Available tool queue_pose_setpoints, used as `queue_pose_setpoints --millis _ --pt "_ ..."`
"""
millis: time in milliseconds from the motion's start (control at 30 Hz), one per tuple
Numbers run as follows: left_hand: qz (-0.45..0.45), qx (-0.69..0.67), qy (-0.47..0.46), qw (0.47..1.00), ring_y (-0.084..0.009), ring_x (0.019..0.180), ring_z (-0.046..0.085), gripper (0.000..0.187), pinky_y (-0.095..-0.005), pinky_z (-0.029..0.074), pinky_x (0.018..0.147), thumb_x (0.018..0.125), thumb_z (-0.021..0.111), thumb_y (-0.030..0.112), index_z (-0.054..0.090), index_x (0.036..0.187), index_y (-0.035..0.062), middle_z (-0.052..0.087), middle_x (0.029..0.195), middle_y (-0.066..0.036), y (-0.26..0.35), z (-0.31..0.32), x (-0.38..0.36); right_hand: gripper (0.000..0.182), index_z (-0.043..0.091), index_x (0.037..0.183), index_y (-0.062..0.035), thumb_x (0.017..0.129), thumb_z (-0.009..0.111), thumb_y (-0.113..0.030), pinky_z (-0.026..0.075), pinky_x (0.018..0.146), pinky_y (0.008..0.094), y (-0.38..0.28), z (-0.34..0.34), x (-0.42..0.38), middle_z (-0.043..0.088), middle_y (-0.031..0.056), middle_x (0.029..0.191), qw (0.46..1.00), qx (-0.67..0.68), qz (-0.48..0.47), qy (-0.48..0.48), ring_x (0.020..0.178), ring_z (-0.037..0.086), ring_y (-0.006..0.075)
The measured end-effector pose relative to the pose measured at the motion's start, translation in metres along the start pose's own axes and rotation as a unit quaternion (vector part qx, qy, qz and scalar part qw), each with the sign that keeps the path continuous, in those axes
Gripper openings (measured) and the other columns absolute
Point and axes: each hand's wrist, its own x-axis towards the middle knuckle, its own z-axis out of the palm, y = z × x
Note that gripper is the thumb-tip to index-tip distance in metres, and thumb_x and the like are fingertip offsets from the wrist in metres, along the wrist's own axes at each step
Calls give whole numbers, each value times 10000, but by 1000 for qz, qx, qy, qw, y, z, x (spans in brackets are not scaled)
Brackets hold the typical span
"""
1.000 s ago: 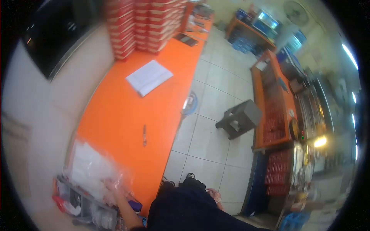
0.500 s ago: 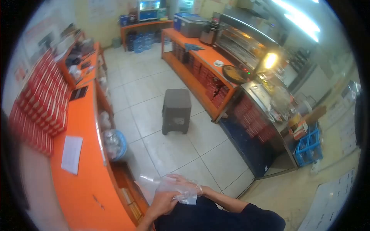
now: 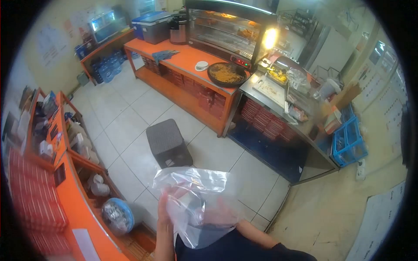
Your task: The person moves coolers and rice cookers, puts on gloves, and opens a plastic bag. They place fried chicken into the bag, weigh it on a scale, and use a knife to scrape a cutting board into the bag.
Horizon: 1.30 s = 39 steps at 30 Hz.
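Note:
A clear plastic bag [image 3: 196,226] is spread wide in front of my dark clothing, its upper edge creased and shiny. My left hand [image 3: 167,202] grips the bag's left side, fingers partly covered by the film. At the right side, my right hand [image 3: 220,213] holds the bag and shows blurred through the plastic. Beyond the bag, a grey stool [image 3: 167,141] stands on the tiled floor.
An orange counter [image 3: 93,209] with stacked red boxes [image 3: 35,195] runs along the left. A bin with a blue rim [image 3: 126,209] stands beside it. Ahead are a heated display case [image 3: 226,30], a round dark pan [image 3: 226,74] and a steel table [image 3: 252,93] with a cutting board [image 3: 269,89].
The bag, bunched low between my hands before, is now spread out and raised, with my hands farther apart. My view has turned to the right.

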Motion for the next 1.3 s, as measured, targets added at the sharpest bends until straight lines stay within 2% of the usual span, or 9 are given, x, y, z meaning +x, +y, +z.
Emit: queue_pose_setpoints --millis 167,333,433,567,733,867,1067,1167,1300 --pt "-32 144 -20 989 -423 1242 542 684 -439 553 916 738 787 4 408 1307 -25 487 1376 -209 22 -4 140 787 329 1492 -39 973 359 -629 415 1061 463 -110 -21 31 482 129 1409 919 81 -368 113 1291 464 343" --pt "-54 216 -121 967 -408 1223 567 611 -347 555 839 761 702 -22 404 1295 -32 478 1381 -190 35 -2 276 642 464 1408 -32 945 610 -452 482 968 416 -207 -32 48 599 100 1253 774 -314 -299 461 1105 591 257" --pt "-128 255 -173 943 -427 1242 550 607 -334 540 808 761 583 -107 366 1322 -23 449 1407 -187 43 -10 353 480 518 1331 -4 926 683 -201 514 909 342 -247 -68 76 611 117 1164 760 -175 -319 539 1021 615 215" --pt "-192 207 -154 947 -415 1282 519 698 -268 545 737 687 599 -100 393 1346 4 411 1465 -197 38 -39 450 414 553 1257 5 935 676 -224 517 883 326 -288 -143 128 614 98 1100 819 35 -279 500 977 609 198" --pt "-127 172 -84 973 -405 1326 473 837 -323 521 892 634 706 -7 372 1401 17 419 1458 -164 29 -44 541 534 506 1356 -16 974 603 -377 492 857 299 -357 -197 205 586 112 1246 880 -91 16 466 982 595 180" --pt "-51 133 -39 989 -347 1308 497 933 -383 486 992 591 739 59 332 1427 -23 468 1410 -166 33 -25 616 574 484 1397 -20 994 553 -424 473 876 297 -452 -258 251 570 103 1311 986 56 1 156 1008 580 176" --pt "-18 181 73 981 -361 1256 529 927 -425 496 994 595 686 49 302 1432 -55 470 1412 -203 77 -18 714 391 589 1236 -20 994 553 -326 464 924 332 -597 -278 332 612 85 1241 920 -149 -250 260 1045 579 190" --pt "18 133 102 986 -362 1233 528 772 -426 475 1012 631 596 23 371 1367 -39 454 1412 -235 89 -29 760 344 602 1203 -10 971 594 -265 464 932 322 -641 -309 364 632 61 1179 830 -374 -152 386 1030 595 202" --pt "-53 108 256 959 -359 1332 471 702 -367 454 987 668 575 28 430 1354 -3 498 1381 -202 83 -79 821 403 543 1310 -27 968 591 -234 458 928 302 -686 -312 426 606 95 1245 874 -392 -62 281 982 588 166"
